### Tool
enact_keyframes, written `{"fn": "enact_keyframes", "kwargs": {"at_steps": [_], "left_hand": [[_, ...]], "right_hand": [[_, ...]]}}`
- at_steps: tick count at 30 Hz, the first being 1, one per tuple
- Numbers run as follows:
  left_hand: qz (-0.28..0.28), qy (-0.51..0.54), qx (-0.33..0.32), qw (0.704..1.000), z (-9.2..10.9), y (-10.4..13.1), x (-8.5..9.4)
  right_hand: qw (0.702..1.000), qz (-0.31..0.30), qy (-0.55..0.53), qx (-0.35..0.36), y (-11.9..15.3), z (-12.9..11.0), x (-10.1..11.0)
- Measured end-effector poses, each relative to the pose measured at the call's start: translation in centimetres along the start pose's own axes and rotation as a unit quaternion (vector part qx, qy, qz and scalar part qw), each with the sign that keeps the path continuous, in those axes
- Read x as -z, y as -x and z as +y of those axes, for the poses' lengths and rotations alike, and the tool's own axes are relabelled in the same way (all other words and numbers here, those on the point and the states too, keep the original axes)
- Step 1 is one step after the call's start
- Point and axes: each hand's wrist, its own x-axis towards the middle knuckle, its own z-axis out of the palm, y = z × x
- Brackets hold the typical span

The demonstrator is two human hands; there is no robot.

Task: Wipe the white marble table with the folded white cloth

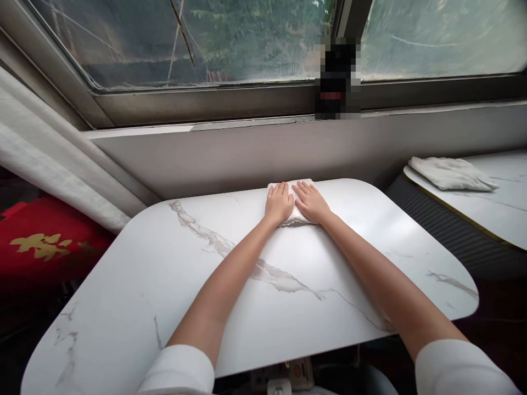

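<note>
A folded white cloth lies flat near the far edge of a white marble-patterned table. My left hand presses on the cloth's left part, fingers stretched out and pointing away from me. On its right part rests my right hand, palm down, fingers extended and slanting to the left. The two hands are side by side, close together at the thumbs. Most of the cloth's middle is hidden under them.
Behind the table stands a low wall below a window. At right, another white cloth lies on a second marble-patterned table. A white curtain and red fabric with gold marking are at left.
</note>
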Motion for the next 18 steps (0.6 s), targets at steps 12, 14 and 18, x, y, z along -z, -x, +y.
{"fn": "enact_keyframes", "kwargs": {"at_steps": [12,14,18], "left_hand": [[-0.029,0.022,-0.099,0.994,1.8,16.5,3.5],[-0.046,0.044,-0.111,0.992,1.8,19.3,4.3],[-0.091,0.081,-0.100,0.988,1.2,23.3,5.9]], "right_hand": [[0.998,0.024,0.038,0.041,15.6,-9.3,3.1],[0.997,0.044,0.037,0.049,17.9,-11.1,3.6],[0.994,0.059,0.023,0.084,20.2,-13.6,4.5]]}}
